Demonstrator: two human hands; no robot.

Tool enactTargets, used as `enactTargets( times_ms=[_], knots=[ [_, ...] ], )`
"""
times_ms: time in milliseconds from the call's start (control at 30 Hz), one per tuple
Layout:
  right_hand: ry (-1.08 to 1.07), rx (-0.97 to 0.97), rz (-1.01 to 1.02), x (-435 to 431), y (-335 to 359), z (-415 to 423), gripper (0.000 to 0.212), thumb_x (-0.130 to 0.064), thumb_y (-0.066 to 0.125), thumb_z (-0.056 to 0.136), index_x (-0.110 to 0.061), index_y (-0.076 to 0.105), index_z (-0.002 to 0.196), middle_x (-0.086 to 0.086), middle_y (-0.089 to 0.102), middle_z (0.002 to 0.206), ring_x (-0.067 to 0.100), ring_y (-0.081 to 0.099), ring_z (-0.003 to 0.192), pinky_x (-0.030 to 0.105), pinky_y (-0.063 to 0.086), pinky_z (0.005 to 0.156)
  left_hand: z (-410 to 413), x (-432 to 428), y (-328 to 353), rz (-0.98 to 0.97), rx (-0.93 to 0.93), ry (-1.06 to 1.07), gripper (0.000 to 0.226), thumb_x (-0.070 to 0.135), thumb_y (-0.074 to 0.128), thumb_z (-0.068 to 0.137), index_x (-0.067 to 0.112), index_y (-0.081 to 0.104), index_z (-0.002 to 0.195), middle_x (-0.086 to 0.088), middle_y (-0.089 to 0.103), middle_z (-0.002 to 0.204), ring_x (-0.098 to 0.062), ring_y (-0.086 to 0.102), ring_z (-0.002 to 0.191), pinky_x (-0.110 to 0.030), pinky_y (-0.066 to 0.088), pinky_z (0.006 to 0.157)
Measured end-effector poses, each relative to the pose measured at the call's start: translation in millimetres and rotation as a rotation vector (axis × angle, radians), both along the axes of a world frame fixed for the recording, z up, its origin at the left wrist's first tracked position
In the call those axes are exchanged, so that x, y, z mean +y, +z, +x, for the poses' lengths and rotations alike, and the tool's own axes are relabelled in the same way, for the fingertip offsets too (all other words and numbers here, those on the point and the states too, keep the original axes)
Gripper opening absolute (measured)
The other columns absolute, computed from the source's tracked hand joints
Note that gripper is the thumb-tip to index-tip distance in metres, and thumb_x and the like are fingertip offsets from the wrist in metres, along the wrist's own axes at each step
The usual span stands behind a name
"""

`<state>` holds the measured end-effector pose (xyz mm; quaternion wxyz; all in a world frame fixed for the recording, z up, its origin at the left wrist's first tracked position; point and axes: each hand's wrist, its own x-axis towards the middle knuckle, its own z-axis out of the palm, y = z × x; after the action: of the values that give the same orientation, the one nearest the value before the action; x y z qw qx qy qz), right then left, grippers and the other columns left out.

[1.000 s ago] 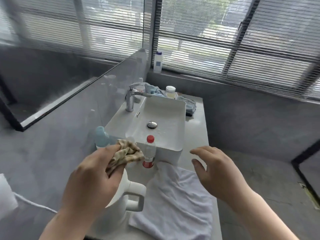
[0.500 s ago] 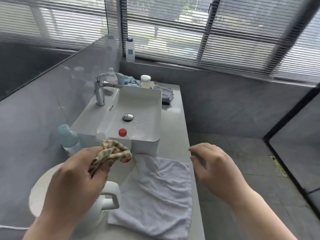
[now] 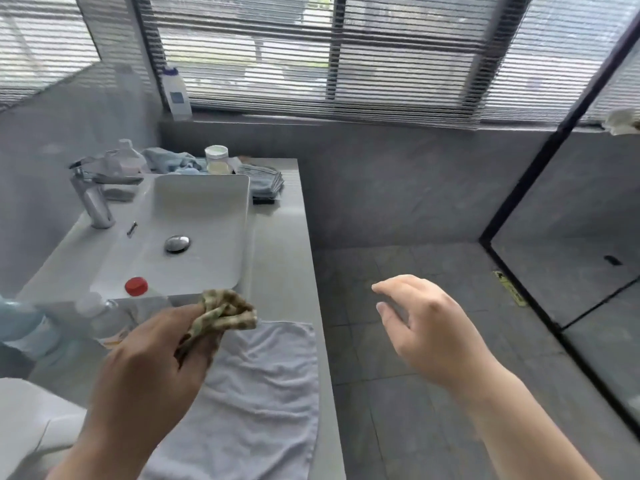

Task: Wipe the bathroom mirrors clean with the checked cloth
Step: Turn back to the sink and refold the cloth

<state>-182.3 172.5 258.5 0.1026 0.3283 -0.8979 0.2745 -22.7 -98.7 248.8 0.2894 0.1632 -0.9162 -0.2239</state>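
My left hand [image 3: 152, 362] grips the bunched checked cloth [image 3: 225, 311], brown and cream, above the near end of the counter. My right hand [image 3: 426, 327] hovers over the floor to the right, fingers relaxed and holding nothing. A mirror [image 3: 45, 43] covers the upper left wall and reflects the window blinds. At the right, a black-framed glass panel [image 3: 571, 188] stands by the floor.
A white sink [image 3: 207, 188] with a chrome tap [image 3: 93, 199] sits on the grey counter [image 3: 277, 258]. A white towel [image 3: 263, 393] lies near me, next to a red-capped bottle [image 3: 136, 287], a blue bottle [image 3: 20, 323] and a white jug [image 3: 31, 420]. A jar [image 3: 217, 159] and folded cloths [image 3: 265, 183] lie behind the sink.
The view has swung right, away from the left mirror, bringing the floor and glass panel into sight. My left hand still holds the cloth; both hands have shifted right.
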Motion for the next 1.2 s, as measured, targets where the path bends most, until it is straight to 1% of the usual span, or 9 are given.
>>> enactTargets(
  times_ms=[100, 233, 400, 467, 567, 733, 967, 1067, 1200],
  knots=[
    [-0.044, -0.012, 0.001, 31.0, -4.1, -11.6, 0.028, -0.024, 0.055, 0.09, -0.016, 0.07, 0.113, -0.01, 0.068, 0.108, 0.017, 0.063, 0.1, 0.029, 0.052, 0.084, -24.1, 21.7, -6.3, -0.002, 0.014, -0.061, 0.026, 0.017, 0.08, 0.08, 0.01, 0.074, 0.104, -0.005, 0.073, 0.089, -0.029, 0.07, 0.075, -0.036, 0.051, 0.066],
    [-0.096, -0.027, 0.017, 71.7, -10.7, -24.3, 0.028, -0.024, 0.055, 0.09, -0.017, 0.07, 0.112, -0.011, 0.068, 0.107, 0.018, 0.064, 0.098, 0.027, 0.05, 0.081, -51.7, 54.1, -15.3, 0.003, 0.035, -0.144, 0.034, 0.034, 0.065, 0.079, 0.011, 0.073, 0.102, -0.002, 0.072, 0.085, -0.031, 0.068, 0.071, -0.043, 0.056, 0.06],
    [-0.128, -0.051, 0.046, 120.1, -20.0, -45.0, 0.03, -0.025, 0.054, 0.089, -0.017, 0.07, 0.113, -0.012, 0.068, 0.109, 0.016, 0.063, 0.099, 0.022, 0.045, 0.081, -78.5, 96.5, -24.2, 0.019, 0.006, -0.19, 0.028, 0.044, 0.059, 0.081, 0.028, 0.065, 0.103, 0.003, 0.07, 0.082, -0.03, 0.067, 0.069, -0.042, 0.055, 0.057],
    [-0.13, -0.048, 0.059, 138.0, -22.4, -53.7, 0.03, -0.025, 0.055, 0.089, -0.017, 0.07, 0.113, -0.012, 0.068, 0.108, 0.017, 0.063, 0.099, 0.024, 0.047, 0.082, -91.0, 109.3, -27.6, 0.007, 0.006, -0.186, 0.032, 0.045, 0.057, 0.081, 0.023, 0.068, 0.101, 0.001, 0.07, 0.081, -0.032, 0.067, 0.068, -0.041, 0.055, 0.056],
    [-0.138, -0.005, 0.081, 163.3, -23.4, -69.5, 0.027, -0.022, 0.057, 0.088, -0.016, 0.07, 0.111, -0.01, 0.069, 0.106, 0.019, 0.064, 0.095, 0.024, 0.047, 0.08, -111.7, 129.4, -24.8, -0.059, 0.017, -0.147, 0.027, 0.034, 0.065, 0.078, 0.019, 0.069, 0.099, -0.003, 0.07, 0.08, -0.034, 0.068, 0.068, -0.038, 0.052, 0.054],
    [-0.137, 0.087, 0.148, 193.5, -23.9, -90.8, 0.023, -0.011, 0.068, 0.084, -0.013, 0.071, 0.106, -0.004, 0.071, 0.102, 0.024, 0.067, 0.089, 0.03, 0.052, 0.077, -139.5, 152.9, -20.3, -0.237, 0.02, -0.152, 0.037, 0.04, 0.051, 0.083, 0.011, 0.072, 0.093, -0.005, 0.07, 0.08, -0.036, 0.065, 0.062, -0.034, 0.048, 0.049],
    [-0.135, 0.057, 0.141, 216.3, -26.1, -108.8, 0.024, -0.008, 0.072, 0.083, -0.012, 0.072, 0.107, -0.004, 0.072, 0.101, 0.025, 0.067, 0.087, 0.032, 0.054, 0.074, -158.3, 169.5, -17.0, -0.105, -0.037, -0.126, 0.018, 0.027, 0.073, 0.085, 0.015, 0.072, 0.099, -0.001, 0.069, 0.079, -0.036, 0.063, 0.063, -0.039, 0.052, 0.054],
    [-0.141, 0.058, 0.13, 215.4, -23.4, -117.4, 0.023, -0.016, 0.062, 0.086, -0.013, 0.072, 0.107, -0.004, 0.072, 0.101, 0.024, 0.067, 0.088, 0.033, 0.055, 0.075, -166.3, 176.5, -12.7, -0.034, -0.048, -0.119, 0.026, 0.014, 0.085, 0.075, 0.014, 0.074, 0.099, 0.001, 0.067, 0.073, -0.035, 0.062, 0.06, -0.041, 0.053, 0.056],
    [-0.125, 0.018, 0.127, 202.2, -20.5, -136.4, 0.029, -0.024, 0.054, 0.087, -0.015, 0.071, 0.11, -0.007, 0.071, 0.105, 0.023, 0.066, 0.092, 0.035, 0.055, 0.077, -188.5, 180.4, -12.8, 0.015, -0.043, -0.124, 0.028, 0.013, 0.085, 0.074, 0.015, 0.074, 0.1, 0.002, 0.067, 0.074, -0.034, 0.062, 0.061, -0.04, 0.052, 0.058]
  ],
)
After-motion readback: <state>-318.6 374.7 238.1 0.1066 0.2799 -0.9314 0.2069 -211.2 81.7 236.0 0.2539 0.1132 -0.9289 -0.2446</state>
